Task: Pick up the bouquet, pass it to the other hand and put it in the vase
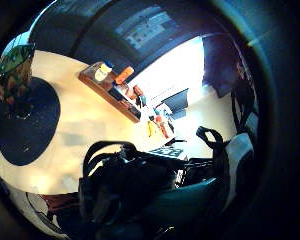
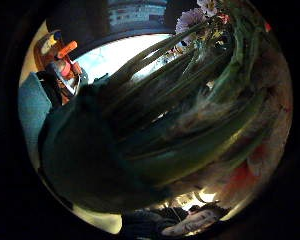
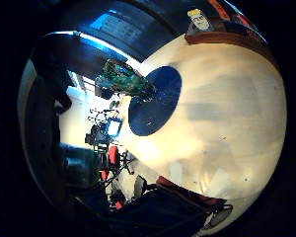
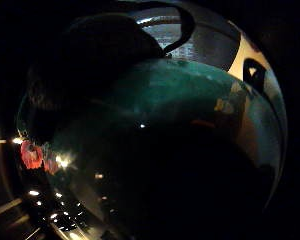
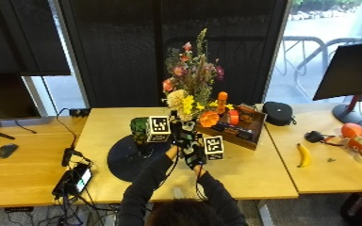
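Passing the bouquet (image 5: pixel 190 80) between my hands

My left hand (image 5: pixel 180 136) and right hand (image 5: pixel 196 153) both gripped the stems, held upright above the table (image 5: pixel 250 165). I judged the handover was in progress. Next, one hand must let go; the vase (image 5: pixel 141 133) stood just left of my grip.

Both hands hold the bouquet (image 5: pixel 190 89) upright just right of the green vase (image 5: pixel 141 133), which stands on the dark round mat (image 5: pixel 127 160). Bare tabletop (image 5: pixel 256 172) lies open in front of the mat and to the person's right. Behind and right, the wooden tray (image 5: pixel 241 134) of bottles closes off that side (its near corner sits close to the right hand (image 5: pixel 196 155)).
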Demonstrator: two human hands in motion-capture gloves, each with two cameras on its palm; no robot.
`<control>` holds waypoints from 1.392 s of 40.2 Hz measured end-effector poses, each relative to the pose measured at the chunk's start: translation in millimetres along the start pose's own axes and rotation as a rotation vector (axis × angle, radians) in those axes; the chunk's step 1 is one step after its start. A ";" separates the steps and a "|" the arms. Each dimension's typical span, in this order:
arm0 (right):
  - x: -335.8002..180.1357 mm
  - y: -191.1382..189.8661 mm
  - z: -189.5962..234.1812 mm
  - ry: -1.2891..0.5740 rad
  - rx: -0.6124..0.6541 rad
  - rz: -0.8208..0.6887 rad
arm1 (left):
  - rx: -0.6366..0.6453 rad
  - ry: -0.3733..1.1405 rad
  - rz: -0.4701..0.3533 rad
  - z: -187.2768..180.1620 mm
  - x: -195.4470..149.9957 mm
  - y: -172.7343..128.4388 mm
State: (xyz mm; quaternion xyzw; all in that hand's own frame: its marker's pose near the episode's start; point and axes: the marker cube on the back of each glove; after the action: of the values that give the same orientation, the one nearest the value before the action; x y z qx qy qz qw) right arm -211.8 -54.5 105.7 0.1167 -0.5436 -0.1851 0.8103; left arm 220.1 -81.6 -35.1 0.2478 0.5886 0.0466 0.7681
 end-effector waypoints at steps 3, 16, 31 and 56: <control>-5.2 3.4 -8.0 0.035 -0.039 0.144 | 0.036 -0.009 0.017 -4.8 9.0 -9.1; -21.8 -26.9 -72.5 0.337 -0.006 0.090 | 0.290 -0.072 0.033 -56.6 67.9 -63.3; -30.5 -48.3 -114.8 0.487 -0.117 0.224 | 0.576 -0.141 0.024 -126.2 85.2 -115.1; -15.1 -64.6 -139.2 0.427 -0.085 0.278 | 0.653 -0.185 -0.057 -167.4 21.1 -172.8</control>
State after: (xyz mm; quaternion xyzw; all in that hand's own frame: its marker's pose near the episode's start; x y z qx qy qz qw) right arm -99.5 -108.2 14.7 0.0432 -0.3626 -0.0657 0.9286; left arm 33.3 -170.2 -159.8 0.4676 0.5069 -0.1885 0.6992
